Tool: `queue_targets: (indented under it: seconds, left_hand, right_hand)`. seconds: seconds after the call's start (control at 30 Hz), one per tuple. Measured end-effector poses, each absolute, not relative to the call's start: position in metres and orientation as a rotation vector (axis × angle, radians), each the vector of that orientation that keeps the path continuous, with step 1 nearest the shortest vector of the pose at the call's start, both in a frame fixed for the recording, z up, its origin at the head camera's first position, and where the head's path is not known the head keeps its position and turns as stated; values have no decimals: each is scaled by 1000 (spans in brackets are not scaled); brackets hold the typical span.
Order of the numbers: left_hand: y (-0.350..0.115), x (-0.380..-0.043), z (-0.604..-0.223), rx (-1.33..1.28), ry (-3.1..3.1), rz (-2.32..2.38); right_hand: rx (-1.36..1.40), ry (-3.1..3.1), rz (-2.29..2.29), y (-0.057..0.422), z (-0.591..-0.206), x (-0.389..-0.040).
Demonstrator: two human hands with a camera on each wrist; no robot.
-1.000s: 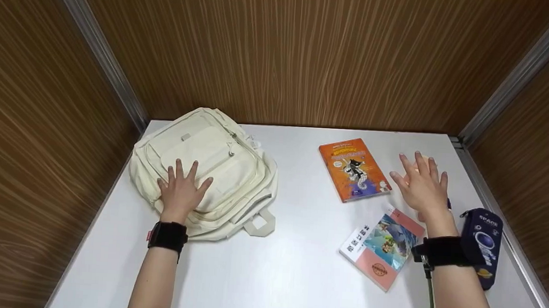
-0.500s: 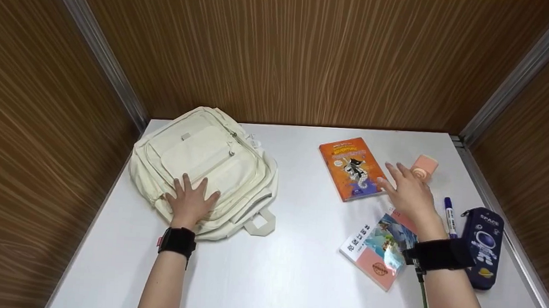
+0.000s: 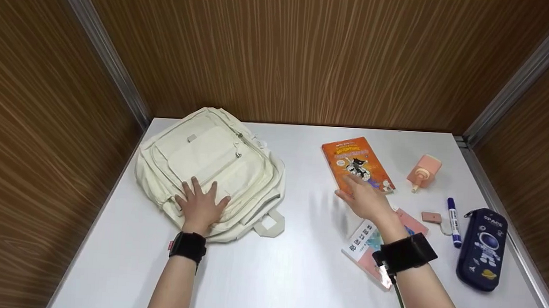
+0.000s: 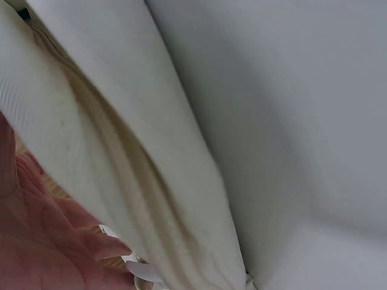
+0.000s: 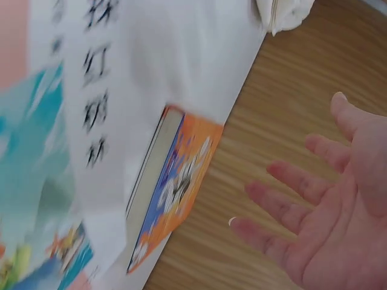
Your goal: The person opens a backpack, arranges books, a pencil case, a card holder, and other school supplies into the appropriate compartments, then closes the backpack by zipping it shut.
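In the head view my left hand [image 3: 203,207] has its fingers spread over the lower front of a cream backpack [image 3: 203,142], which lies flat on the left. The left wrist view shows the palm [image 4: 42,241] beside the pale fabric [image 4: 139,115]. My right hand [image 3: 369,202] holds nothing and hovers with extended fingers, overlapping the lower edge of an orange book [image 3: 348,154]. Under the right wrist lies a pink-and-white book [image 3: 359,242], partly hidden by the arm. In the right wrist view, the bare palm [image 5: 344,223] faces the camera, apart from the orange book [image 5: 190,163].
At the right stand or lie a pink squarish bottle-like thing [image 3: 427,168] with a cream spout, a small pink block [image 3: 431,217] with a pale loop, a blue-and-white marker [image 3: 453,222] and a navy pencil case [image 3: 483,250]. Wood-patterned walls [image 3: 280,54] enclose the white table [image 3: 267,277].
My right hand has moved left and nearer, away from the pink bottle-like thing, uncovering it and the marker. The left hand has slid slightly right and down on the backpack.
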State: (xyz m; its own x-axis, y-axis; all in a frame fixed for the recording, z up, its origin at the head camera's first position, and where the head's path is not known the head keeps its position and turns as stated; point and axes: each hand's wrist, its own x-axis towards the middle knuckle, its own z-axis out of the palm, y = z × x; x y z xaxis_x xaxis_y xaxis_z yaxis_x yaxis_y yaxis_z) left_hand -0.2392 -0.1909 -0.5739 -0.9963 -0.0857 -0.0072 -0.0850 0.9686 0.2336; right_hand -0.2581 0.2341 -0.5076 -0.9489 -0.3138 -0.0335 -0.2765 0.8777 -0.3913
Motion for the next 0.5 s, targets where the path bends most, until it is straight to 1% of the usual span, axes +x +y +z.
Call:
queue_targets:
  seconds: [0.27,0.5]
  left_hand:
    - [-164,-231,-573,140,-3125,-313]
    - [-137,-225,-573,138,-3118,-261]
  right_hand:
    - [-707,2844,-582,186,-515,-257]
    - [-902,2809,-558,160,-526,-261]
